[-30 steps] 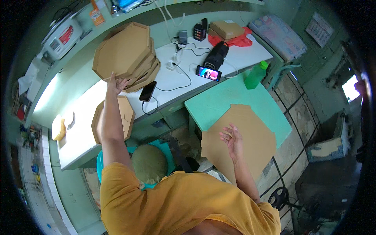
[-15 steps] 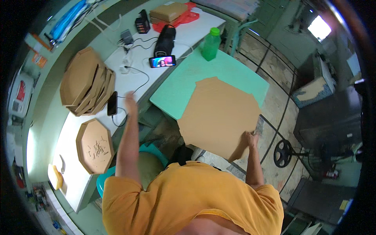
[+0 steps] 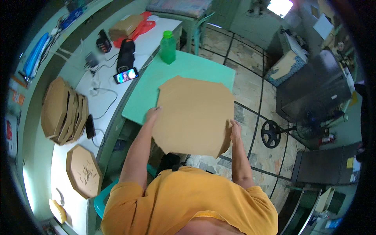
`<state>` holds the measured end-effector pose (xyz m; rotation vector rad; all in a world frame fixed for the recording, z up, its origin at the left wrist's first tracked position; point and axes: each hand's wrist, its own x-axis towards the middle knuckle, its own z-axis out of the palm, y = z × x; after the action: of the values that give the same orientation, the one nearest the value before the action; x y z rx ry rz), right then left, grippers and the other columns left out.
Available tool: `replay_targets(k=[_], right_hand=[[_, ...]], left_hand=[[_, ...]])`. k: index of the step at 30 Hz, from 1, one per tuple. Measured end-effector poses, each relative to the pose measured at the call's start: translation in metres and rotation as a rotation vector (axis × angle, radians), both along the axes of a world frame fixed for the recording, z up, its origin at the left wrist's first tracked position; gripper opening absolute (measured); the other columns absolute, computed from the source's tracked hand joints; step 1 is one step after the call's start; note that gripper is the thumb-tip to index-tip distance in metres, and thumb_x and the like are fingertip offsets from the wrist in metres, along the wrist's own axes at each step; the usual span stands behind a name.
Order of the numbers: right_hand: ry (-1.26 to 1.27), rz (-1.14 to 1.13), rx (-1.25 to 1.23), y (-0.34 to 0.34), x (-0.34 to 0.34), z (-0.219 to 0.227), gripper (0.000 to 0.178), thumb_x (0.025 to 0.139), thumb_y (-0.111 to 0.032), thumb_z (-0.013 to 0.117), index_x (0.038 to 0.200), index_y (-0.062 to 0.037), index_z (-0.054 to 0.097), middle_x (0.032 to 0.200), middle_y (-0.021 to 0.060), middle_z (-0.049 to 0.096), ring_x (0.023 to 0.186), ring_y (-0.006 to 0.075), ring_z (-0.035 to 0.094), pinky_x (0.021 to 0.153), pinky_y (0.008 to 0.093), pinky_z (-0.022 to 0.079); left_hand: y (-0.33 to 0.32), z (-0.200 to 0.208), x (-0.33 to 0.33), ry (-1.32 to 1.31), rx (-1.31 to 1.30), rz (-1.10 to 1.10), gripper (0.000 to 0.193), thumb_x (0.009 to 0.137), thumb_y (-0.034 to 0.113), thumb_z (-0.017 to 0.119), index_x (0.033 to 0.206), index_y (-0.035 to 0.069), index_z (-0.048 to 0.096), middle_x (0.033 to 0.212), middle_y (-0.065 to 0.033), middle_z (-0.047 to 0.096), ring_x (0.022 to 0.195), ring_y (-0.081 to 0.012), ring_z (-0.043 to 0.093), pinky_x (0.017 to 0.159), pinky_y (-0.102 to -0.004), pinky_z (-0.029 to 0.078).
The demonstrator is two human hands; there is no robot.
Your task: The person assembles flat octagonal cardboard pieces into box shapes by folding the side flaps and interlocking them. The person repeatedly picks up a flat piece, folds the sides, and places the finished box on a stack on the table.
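Note:
A flat brown cardboard sheet with cut corners lies partly on the green table. Its near part juts out past the table edge toward me. At the sheet's left edge, my left hand is closed on the cardboard, thumb on top. My right hand grips the opposite edge, where the cardboard bends down a little. Both hands' lower fingers are hidden beneath or behind the sheet.
On the white counter at left stand stacked octagonal cardboard trays and another tray holding small dark slivers. A lit phone, a dark phone and cables lie there too. A green bottle stands on the table's far left corner.
My left hand has come from over the white counter to the sheet's left edge and taken hold. The sheet has turned slightly; my right hand still holds it. The view has shifted right.

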<state>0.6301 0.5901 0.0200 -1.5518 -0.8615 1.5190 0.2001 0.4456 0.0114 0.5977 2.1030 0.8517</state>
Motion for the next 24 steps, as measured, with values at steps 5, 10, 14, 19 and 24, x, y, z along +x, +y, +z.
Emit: replay_targets(k=[5,10,14,19,24], right_hand=[[0.403,0.362,0.023,0.009,0.039,0.074,0.038,0.084,-0.021,0.068,0.115,-0.0009,0.058,0.104,0.0105,0.065,0.095,0.02,0.063,0.085,0.035,0.051],[-0.076,0.311,0.368,0.03,0.022,0.127,0.045,0.091,-0.024,0.059,0.124,0.0043,0.052,0.114,0.0184,0.062,0.104,0.0325,0.06,0.092,0.0432,0.047],[-0.664,-0.098,0.869,0.031,-0.026,0.148,0.058,0.095,-0.033,0.051,0.135,0.0068,0.037,0.125,0.0253,0.052,0.115,0.0416,0.049,0.101,0.0466,0.036],[-0.69,-0.271,1.06,0.018,-0.034,0.196,0.073,0.092,-0.036,0.054,0.144,0.0048,0.021,0.138,0.0261,0.037,0.127,0.0414,0.036,0.106,0.0481,0.028],[-0.912,-0.251,1.533,-0.013,-0.01,0.276,0.082,0.088,-0.032,0.062,0.146,0.0031,0.016,0.145,0.0247,0.029,0.134,0.0384,0.03,0.107,0.0503,0.024]], left_hand=[[-0.022,0.078,0.006,-0.637,0.393,-0.093,0.054,0.085,0.029,0.069,0.126,-0.002,0.051,0.116,-0.0141,0.061,0.107,-0.0248,0.06,0.087,-0.036,0.051],[0.0,0.123,0.026,-0.774,0.448,-0.043,0.06,0.084,0.029,0.07,0.128,-0.003,0.046,0.12,-0.0162,0.058,0.11,-0.027,0.058,0.093,-0.0359,0.048],[0.032,0.139,0.1,-0.276,0.785,0.074,0.058,0.084,0.026,0.071,0.126,-0.005,0.046,0.119,-0.0169,0.058,0.106,-0.0264,0.058,0.092,-0.0346,0.046],[0.032,0.189,0.149,0.223,1.035,0.221,0.058,0.077,0.019,0.078,0.12,-0.006,0.048,0.113,-0.0167,0.06,0.099,-0.0245,0.058,0.087,-0.0331,0.046],[0.027,0.269,0.103,0.504,1.116,0.095,0.048,0.07,0.018,0.084,0.107,0.002,0.056,0.098,-0.0113,0.065,0.088,-0.0214,0.062,0.078,-0.0317,0.049]])
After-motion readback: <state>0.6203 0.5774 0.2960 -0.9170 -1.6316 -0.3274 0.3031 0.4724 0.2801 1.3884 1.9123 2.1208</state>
